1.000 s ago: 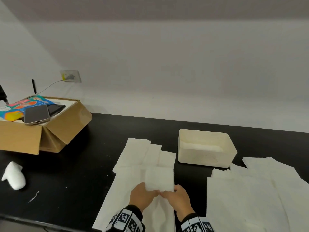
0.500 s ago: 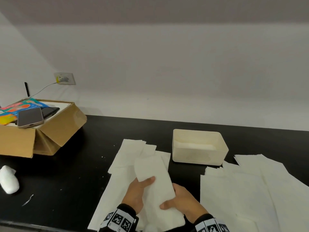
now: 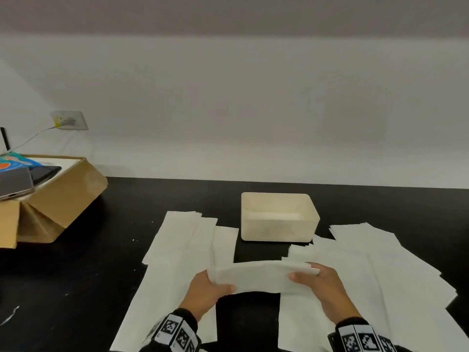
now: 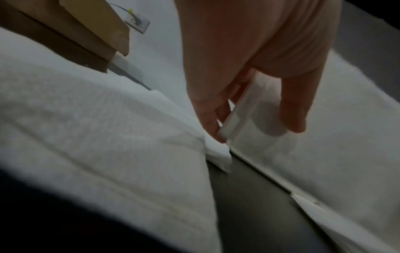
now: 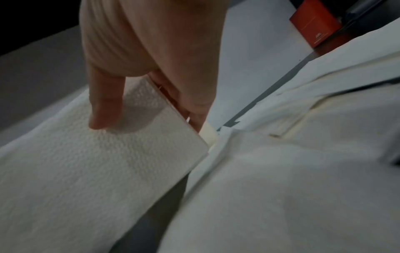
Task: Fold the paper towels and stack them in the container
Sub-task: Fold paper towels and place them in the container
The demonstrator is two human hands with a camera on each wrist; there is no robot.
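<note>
On the far left a cardboard box [image 3: 63, 196] sits on the black table [image 3: 88, 270], with two phones [image 3: 15, 182] lying on top. A wall plug [image 3: 69, 120] is behind it. Next comes a pile of flat paper towels [image 3: 177, 240], then a cream container [image 3: 279, 217] near the middle, standing just behind the gap between that pile and another pile of paper towels [image 3: 380, 270] on the right. Nothing sits between the hands and the container.

The left hand [image 3: 205, 293] pinches the left end of a folded paper towel [image 3: 258, 276], thumb on top and fingers under. The right hand [image 3: 322, 285] pinches the right end the same way. The towel hangs between them like a long strip, lying sideways, above the dark gap in front of the container.

Half a second ago the towel pointed away from the person, over the left pile. Now it is turned sideways and has moved right, and the hands are farther apart.
</note>
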